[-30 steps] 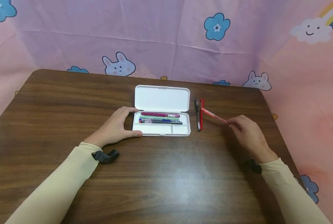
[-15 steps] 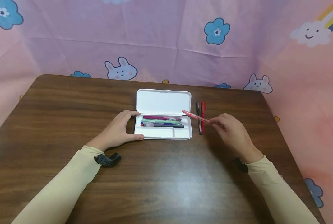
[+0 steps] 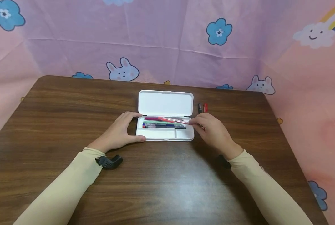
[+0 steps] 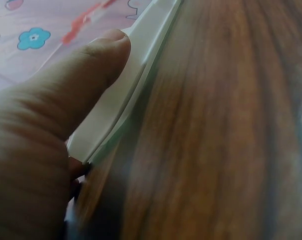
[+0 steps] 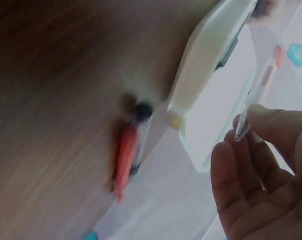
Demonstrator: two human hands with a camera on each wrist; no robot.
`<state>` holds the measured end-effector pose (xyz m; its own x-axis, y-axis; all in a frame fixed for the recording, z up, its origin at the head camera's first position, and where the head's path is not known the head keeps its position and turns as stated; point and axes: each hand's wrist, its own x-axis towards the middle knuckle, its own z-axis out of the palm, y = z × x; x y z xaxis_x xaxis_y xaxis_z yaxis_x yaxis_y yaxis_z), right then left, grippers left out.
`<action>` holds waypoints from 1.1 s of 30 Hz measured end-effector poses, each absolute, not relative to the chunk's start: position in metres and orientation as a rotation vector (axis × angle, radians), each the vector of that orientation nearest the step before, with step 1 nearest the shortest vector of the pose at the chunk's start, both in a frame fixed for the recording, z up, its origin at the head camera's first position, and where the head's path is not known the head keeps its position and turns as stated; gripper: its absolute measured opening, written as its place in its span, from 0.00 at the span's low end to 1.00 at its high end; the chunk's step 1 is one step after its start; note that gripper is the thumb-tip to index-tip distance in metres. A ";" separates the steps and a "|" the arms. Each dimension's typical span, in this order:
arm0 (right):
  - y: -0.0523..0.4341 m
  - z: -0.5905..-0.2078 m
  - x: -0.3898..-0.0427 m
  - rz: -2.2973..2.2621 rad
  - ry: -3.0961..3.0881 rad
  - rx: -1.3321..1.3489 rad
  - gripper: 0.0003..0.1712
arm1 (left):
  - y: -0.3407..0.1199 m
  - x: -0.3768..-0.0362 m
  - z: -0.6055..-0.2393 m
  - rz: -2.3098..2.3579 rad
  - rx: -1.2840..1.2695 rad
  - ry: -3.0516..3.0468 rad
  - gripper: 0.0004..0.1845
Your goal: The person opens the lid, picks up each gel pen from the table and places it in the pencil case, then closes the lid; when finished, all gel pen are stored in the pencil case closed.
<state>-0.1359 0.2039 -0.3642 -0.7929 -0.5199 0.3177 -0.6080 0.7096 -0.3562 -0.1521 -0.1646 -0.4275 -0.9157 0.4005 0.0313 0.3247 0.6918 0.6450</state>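
Right hand [image 3: 212, 131] pinches a red pen [image 3: 174, 120] over the open pencil case [image 3: 165, 132].
Light, stiff and probably slick, the pen is best held near its end; left hand [image 3: 119, 131] grips the case's left edge.

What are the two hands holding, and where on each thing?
The right hand pinches a red pen by its near end, the rest lying over the open white pencil case. The left hand grips the case's left end.
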 end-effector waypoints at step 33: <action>0.158 -0.371 -0.164 0.442 -2.902 1.049 0.13 | -0.164 -0.153 -0.424 1.041 0.616 2.774 0.53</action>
